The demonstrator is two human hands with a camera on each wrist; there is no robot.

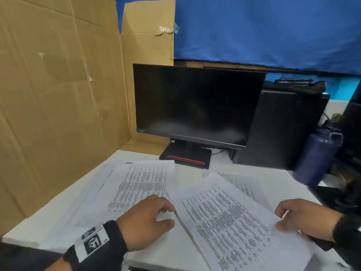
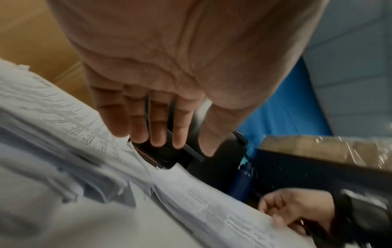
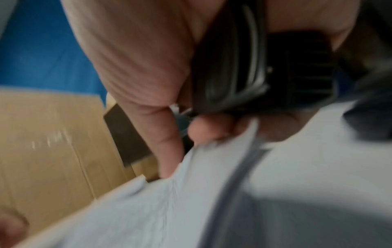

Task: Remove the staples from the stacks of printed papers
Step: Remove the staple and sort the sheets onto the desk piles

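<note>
Two stacks of printed papers are seen on the white surface [image 1: 218,165]. The left stack [image 1: 140,182] lies flat near the cardboard wall [image 1: 58,106]. The right stack [image 1: 230,223] lies turned at an angle, with its left edge lifted a little from the surface.

The left hand [image 1: 145,222] is placed at this lifted edge. In the left wrist view its fingers [image 2: 158,127] are kept almost straight and close together, and nothing is closed inside them. The thumb is seen below the fingers in the head view, near the edge of the pages.

The right hand [image 1: 304,218] is placed at the right side of the same stack. The edge of the pages is pinched between its thumb and fingers, and a black tool [image 3: 231,67] is also kept in the palm; what kind of tool cannot be told, because the right wrist view is blurred.

No staple can be made out in any view.

Behind the papers a dark monitor [image 1: 195,106] is standing on its base. A black computer case [image 1: 279,130] and a dark blue bottle [image 1: 316,159] are seen at the right.
</note>
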